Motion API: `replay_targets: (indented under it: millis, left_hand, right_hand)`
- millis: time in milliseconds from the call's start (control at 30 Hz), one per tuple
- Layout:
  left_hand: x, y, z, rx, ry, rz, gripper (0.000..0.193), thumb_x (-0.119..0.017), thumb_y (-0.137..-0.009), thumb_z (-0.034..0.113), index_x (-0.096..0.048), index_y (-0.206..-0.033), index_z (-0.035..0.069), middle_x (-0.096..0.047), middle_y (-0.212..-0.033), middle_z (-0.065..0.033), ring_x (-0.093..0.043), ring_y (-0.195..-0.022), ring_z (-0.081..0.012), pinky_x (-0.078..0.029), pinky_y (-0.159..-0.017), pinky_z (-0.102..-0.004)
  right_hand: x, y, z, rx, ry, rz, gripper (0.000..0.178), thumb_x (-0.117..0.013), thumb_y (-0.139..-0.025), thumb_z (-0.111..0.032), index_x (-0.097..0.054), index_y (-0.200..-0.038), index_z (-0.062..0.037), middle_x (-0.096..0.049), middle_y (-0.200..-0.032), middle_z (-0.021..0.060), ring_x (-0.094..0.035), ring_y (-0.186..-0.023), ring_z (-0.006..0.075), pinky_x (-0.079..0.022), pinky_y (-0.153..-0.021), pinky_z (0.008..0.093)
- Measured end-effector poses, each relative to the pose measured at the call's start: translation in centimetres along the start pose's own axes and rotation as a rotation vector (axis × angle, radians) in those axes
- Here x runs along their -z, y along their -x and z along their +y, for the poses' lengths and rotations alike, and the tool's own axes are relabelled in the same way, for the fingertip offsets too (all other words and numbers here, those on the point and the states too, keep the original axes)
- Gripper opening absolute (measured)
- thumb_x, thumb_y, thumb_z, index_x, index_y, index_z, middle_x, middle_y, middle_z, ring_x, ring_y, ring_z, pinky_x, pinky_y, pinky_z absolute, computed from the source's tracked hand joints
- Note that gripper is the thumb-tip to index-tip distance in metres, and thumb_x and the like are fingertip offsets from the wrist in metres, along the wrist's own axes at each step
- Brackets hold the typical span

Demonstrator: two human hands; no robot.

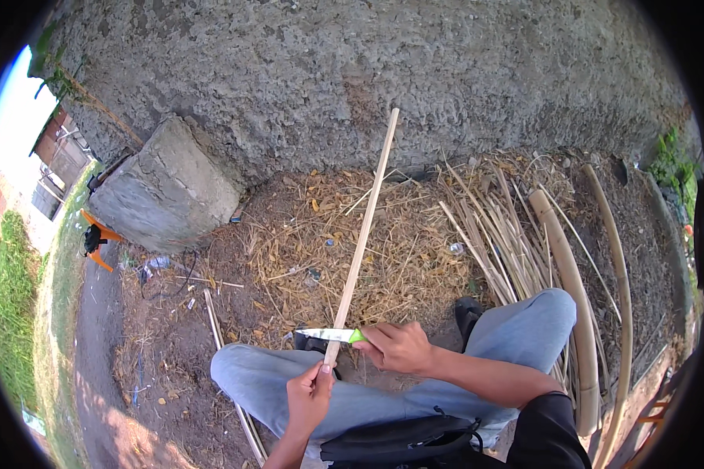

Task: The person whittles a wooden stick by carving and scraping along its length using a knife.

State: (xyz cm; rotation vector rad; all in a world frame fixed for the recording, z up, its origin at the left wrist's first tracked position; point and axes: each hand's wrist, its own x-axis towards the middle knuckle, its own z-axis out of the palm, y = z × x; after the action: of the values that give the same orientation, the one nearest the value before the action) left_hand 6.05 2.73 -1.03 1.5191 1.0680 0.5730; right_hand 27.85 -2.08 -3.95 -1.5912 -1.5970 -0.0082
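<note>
My left hand [309,397] is closed around the near end of a long, pale bamboo strip [365,223], its thumb lying along the top. The strip slants up and away toward the wall. In my right hand [397,348] is a knife [330,334] with a light green handle, the fingers wrapped round that handle. Its blade points left and lies across the strip just beyond my left hand. Blade and strip appear to touch. Both hands are above my lap, between my bent knees.
A rough grey wall [446,70] rises in front, with a concrete block [168,187] at its left. Thin split strips [497,242] lie in a pile at the right, beside a thick bamboo piece [565,297] and a curved pole [619,289]. Dry shavings [297,242] cover the ground.
</note>
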Motion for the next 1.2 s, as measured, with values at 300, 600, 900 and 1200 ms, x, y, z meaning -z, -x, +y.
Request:
replay_targets:
  millis: [300,600,900,1200]
  left_hand:
    - [-0.5,0.5,-0.9,0.000,-0.048,-0.008,0.023,-0.056,-0.102,0.015,-0.068,-0.101,-0.005,-0.050,-0.060,0.0025,-0.042,-0.055,-0.0019,-0.035,-0.049,-0.0224]
    - [-0.7,0.2,-0.4,-0.075,-0.081,0.011,0.022,-0.058,-0.100,0.014,-0.069,-0.100,-0.004,-0.051,-0.061,0.0026,-0.043,-0.055,-0.0019,-0.035,-0.048,-0.0229]
    - [-1.0,0.7,-0.4,-0.007,0.067,-0.005,0.027,-0.056,-0.103,0.017,-0.067,-0.107,-0.007,-0.050,-0.064,0.0002,-0.039,-0.051,-0.0020,-0.030,-0.044,-0.0208]
    - [-1.2,0.9,0.8,0.033,0.081,-0.002,0.027,-0.055,-0.103,0.018,-0.069,-0.106,-0.005,-0.050,-0.063,0.0033,-0.042,-0.053,-0.0019,-0.034,-0.047,-0.0208]
  right_hand:
    - [1.6,-1.1,1.7,0.078,0.202,0.034,0.024,-0.067,-0.093,-0.033,-0.065,-0.090,-0.0091,-0.061,-0.062,0.0048,-0.060,-0.044,0.0218,-0.044,-0.036,0.0350]
    - [2.0,-2.6,2.8,0.064,0.280,0.136,0.024,-0.070,-0.090,-0.032,-0.064,-0.090,-0.0082,-0.060,-0.064,0.0032,-0.060,-0.046,0.0181,-0.043,-0.036,0.0336]
    - [1.9,-2.2,1.7,0.066,0.174,0.080,0.024,-0.071,-0.090,-0.032,-0.066,-0.090,-0.0085,-0.061,-0.065,0.0034,-0.059,-0.044,0.0211,-0.042,-0.036,0.0358]
    - [2.4,-2.2,1.7,0.086,0.185,0.121,0.024,-0.069,-0.092,-0.030,-0.067,-0.090,-0.0061,-0.062,-0.062,0.0049,-0.056,-0.040,0.0200,-0.040,-0.034,0.0349]
